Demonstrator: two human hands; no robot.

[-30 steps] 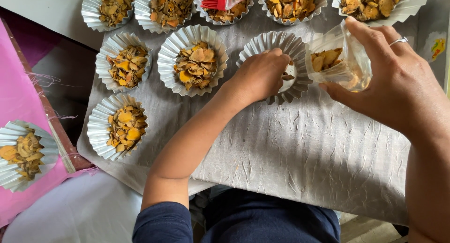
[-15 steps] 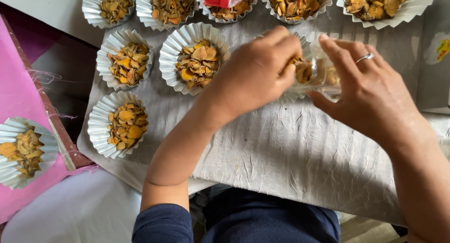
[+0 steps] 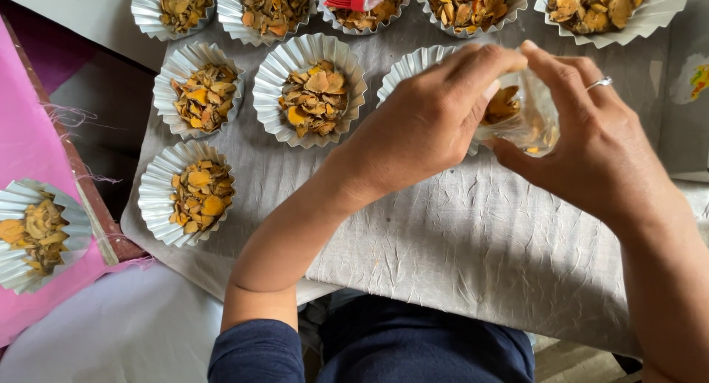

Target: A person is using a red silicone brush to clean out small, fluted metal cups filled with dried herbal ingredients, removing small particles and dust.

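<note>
The person is filling a small clear plastic bag (image 3: 521, 117) with dried orange-yellow chips (image 3: 502, 102). The right hand (image 3: 591, 143) curls around the bag from the far side, fingers closed on its wall and holding its mouth up. The left hand (image 3: 425, 121) has its fingertips bunched at the bag's opening, seemingly pinching chips; the pinch itself is hidden. Just behind those fingers lies a fluted paper cup (image 3: 413, 65), mostly covered by the hand. Further left of the fingers stand filled cups (image 3: 310, 87) on a grey cloth (image 3: 458, 243). I judge this as the loading step; releasing the chips wants the mouth kept wide.
</note>
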